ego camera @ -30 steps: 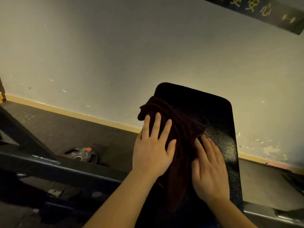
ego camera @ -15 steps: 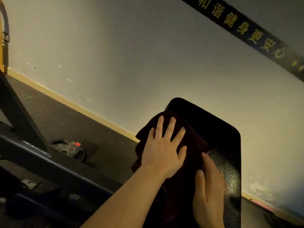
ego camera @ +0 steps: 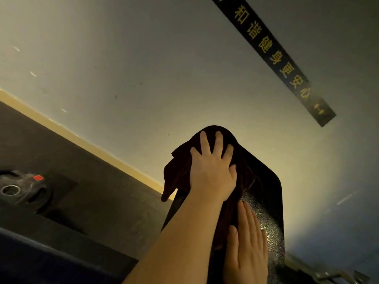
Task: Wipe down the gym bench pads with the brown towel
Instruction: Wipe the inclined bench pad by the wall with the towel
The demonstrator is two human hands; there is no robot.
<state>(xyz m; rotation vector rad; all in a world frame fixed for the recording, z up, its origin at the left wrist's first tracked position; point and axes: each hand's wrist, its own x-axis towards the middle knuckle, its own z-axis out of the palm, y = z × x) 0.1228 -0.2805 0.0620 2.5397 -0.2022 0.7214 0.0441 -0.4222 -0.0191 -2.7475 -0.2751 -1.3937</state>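
Flat and open, the right hand (ego camera: 246,247) is lying on the black textured vinyl bench pad (ego camera: 268,212) beside the crumpled dark brown cloth towel (ego camera: 180,171); further up, the left hand (ego camera: 212,171) is pressing the towel, fingers spread, against the pad's top edge

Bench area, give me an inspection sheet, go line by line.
Surface: black bench pad, tilted up, textured face bare on its right.
Job's things: brown towel draped over the pad's top left corner.
Clutter: weight plate on the floor, left.
Grippers: left hand spread flat on the towel; right hand flat lower down, at the towel's edge.
Cables: nothing seen.
Surroundings: pale wall, black banner with yellow characters.
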